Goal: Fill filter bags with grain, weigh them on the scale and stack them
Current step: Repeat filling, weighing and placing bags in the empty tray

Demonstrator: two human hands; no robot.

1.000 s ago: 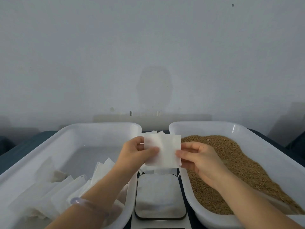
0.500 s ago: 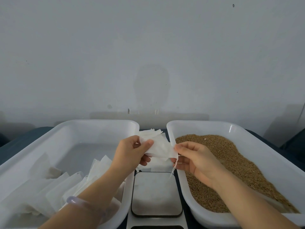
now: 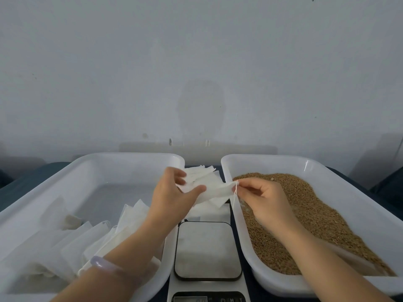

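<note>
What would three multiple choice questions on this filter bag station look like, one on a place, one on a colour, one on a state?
1. The scale stands: A between the left tray and right tray; B inside the left tray; C behind both trays.
2. The grain is: A white; B brown; C green.
3. The filter bag is: A lying on the scale; B dropped in the grain; C held by the left hand and right hand.
Answers: 1 A, its plate sits in the gap between the tray walls. 2 B, the heap in the right tray is brown. 3 C, the left hand grips it and the right hand pinches its corner.
</note>
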